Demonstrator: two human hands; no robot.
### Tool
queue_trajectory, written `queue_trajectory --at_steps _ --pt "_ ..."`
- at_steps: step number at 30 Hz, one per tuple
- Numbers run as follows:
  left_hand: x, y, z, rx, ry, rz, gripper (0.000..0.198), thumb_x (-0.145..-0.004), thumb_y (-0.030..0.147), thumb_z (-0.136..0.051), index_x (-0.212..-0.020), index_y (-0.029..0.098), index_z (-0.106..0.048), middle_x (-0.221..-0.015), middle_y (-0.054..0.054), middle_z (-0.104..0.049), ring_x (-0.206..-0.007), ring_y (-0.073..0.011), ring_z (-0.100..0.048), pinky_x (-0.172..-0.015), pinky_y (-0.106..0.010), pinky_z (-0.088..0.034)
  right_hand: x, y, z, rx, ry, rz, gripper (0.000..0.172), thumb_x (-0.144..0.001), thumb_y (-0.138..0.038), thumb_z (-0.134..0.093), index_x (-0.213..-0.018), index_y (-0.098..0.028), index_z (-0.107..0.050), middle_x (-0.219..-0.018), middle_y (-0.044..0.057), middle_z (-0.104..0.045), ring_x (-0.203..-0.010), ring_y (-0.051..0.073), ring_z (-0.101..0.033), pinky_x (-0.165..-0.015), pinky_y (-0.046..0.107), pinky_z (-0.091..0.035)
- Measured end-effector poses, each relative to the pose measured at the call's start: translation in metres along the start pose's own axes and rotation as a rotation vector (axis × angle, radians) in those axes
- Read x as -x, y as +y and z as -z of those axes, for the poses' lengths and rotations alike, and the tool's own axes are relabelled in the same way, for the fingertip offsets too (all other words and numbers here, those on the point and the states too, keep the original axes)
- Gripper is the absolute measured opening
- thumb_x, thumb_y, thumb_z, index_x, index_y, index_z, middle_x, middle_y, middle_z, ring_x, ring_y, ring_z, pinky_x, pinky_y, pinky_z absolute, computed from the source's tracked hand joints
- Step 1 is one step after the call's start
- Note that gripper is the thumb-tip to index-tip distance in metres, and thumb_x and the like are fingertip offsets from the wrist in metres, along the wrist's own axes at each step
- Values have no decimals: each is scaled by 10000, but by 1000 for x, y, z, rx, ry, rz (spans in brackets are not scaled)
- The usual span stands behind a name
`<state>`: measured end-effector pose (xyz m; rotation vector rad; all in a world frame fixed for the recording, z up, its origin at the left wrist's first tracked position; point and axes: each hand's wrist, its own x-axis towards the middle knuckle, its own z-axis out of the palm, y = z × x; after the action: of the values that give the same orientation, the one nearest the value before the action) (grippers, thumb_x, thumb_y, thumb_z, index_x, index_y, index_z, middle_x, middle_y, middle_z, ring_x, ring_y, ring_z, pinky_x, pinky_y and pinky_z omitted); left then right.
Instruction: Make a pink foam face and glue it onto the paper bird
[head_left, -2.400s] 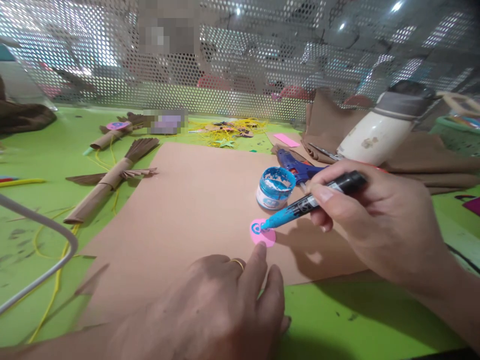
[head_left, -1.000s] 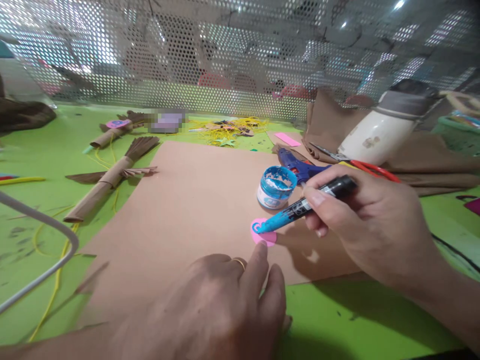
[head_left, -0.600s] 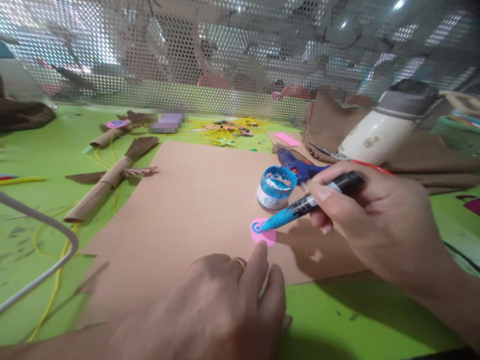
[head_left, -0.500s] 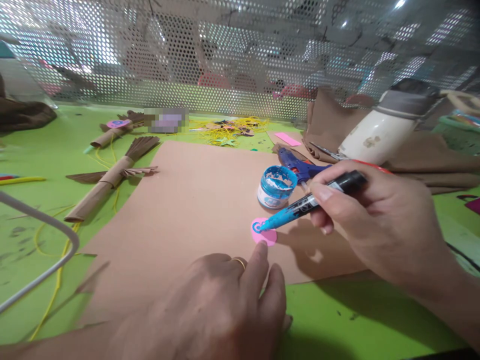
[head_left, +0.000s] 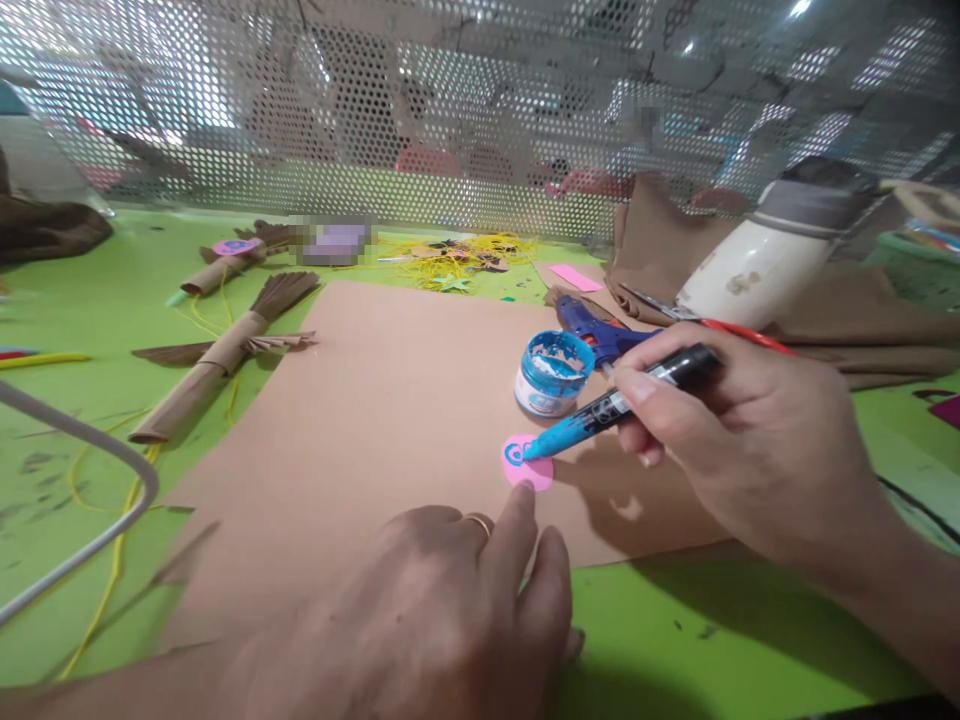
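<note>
My right hand (head_left: 720,440) grips a black marker (head_left: 600,408) whose front end is coated in blue paint. Its tip touches a small pink paper piece (head_left: 536,477), roughly round, which carries curled blue lines. With the index finger stretched out, my left hand (head_left: 465,600) presses the near edge of that paper; its other fingers are loosely bent and hold nothing. Both lie over a large brown paper sheet (head_left: 375,400). Just behind the marker stands an uncapped jar of blue paint (head_left: 553,375), smeared inside and at the rim.
Beyond the jar lie a blue glue gun (head_left: 600,330) and red-handled scissors (head_left: 750,337). A white bottle (head_left: 757,260) leans over folded brown paper (head_left: 892,300). On the left are rolled-paper figures (head_left: 199,385), yellow string (head_left: 112,570) and a white cable (head_left: 142,480). A perforated metal panel (head_left: 360,120) borders the back.
The marker tip has moved slightly right, and more blue line shows on the pink paper. My right hand has shifted a little left; my left hand stays in place.
</note>
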<state>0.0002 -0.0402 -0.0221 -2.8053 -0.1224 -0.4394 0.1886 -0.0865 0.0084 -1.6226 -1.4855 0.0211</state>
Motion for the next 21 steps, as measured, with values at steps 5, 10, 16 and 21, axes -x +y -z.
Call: queue_trajectory --at_steps 5,10,16,21 --pt "2 1 0 -28 13 -24 192 -849 259 -477 -949 150 -599 -906 -74 -638 -469 -148 -387 -344 -318 -233 0 0 0 -2 21 10 104 -789 -228 -571 -693 -204 -605 -510 -62 -570 -437 64 -515 -441 168 -420" --pt "4 2 -1 -23 7 -13 191 -864 251 -441 -948 155 -583 -868 -71 -635 -473 -151 -407 -359 -314 -252 1 -2 -1 -32 -18 -12 134 -790 -228 -555 -662 -208 -589 -465 -56 -539 -408 81 -502 -410 185 -413" --pt "1 3 -2 18 -25 10 229 -901 244 -374 -922 154 -583 -859 -81 -636 -455 -148 -413 -354 -305 -253 1 -2 1 -30 -37 -18 117 -788 -224 -561 -674 -217 -586 -471 -52 -548 -400 90 -502 -393 198 -413" --pt "1 3 -3 32 -44 12 234 -903 272 -376 -926 163 -582 -858 -76 -638 -460 -147 -425 -359 -301 -263 -1 0 1 -21 -16 -12 128 -795 -232 -556 -670 -219 -580 -489 -46 -549 -422 95 -508 -418 207 -428"
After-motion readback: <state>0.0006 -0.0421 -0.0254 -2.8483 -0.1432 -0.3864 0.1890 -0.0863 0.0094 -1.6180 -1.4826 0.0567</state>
